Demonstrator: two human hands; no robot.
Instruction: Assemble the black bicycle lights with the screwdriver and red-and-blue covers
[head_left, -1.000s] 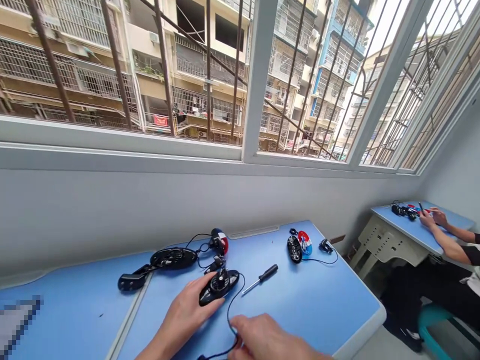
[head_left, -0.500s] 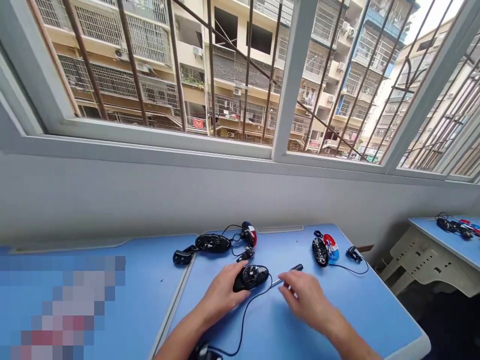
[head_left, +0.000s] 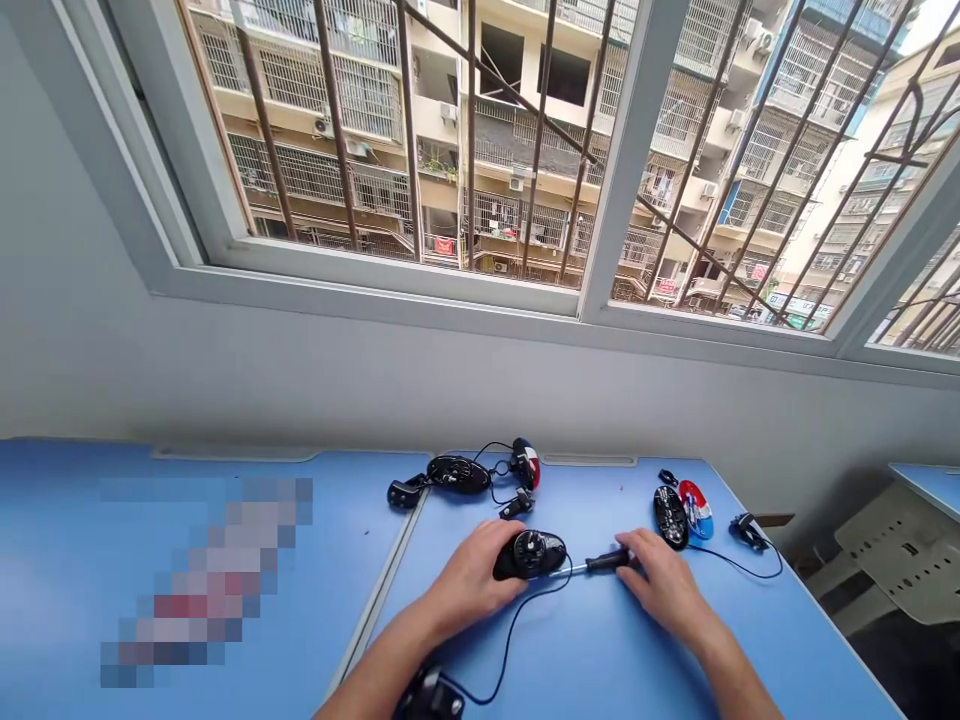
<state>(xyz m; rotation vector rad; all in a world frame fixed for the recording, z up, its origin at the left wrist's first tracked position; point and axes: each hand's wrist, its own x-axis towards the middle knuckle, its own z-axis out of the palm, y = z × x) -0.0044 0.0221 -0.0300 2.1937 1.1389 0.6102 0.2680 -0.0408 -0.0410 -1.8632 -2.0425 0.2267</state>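
My left hand (head_left: 480, 572) is closed around the left side of a black oval device (head_left: 531, 550) with a round raised part on top. A thin black cord (head_left: 511, 640) runs from that device down to a dark part (head_left: 433, 697) near my left forearm. On the right, the fingers of my right hand (head_left: 664, 585) pinch the black handle of a screwdriver (head_left: 606, 562). Its metal shaft points left and its tip end is at the device's lower right side; I cannot tell whether they touch.
Behind my left hand lie a glossy black oval device (head_left: 459, 474), a red, white and blue piece (head_left: 526, 464) and small black parts with cords. To the right are a black oval shell (head_left: 670, 517), a red and blue disc (head_left: 696, 509) and a corded clip (head_left: 748, 531). A barred window faces the blue table (head_left: 592, 660).
My right hand has moved onto the screwdriver handle and closed on it; before, it hovered beside the shaft. The handle now lies lower and flatter. The view has turned slightly left.
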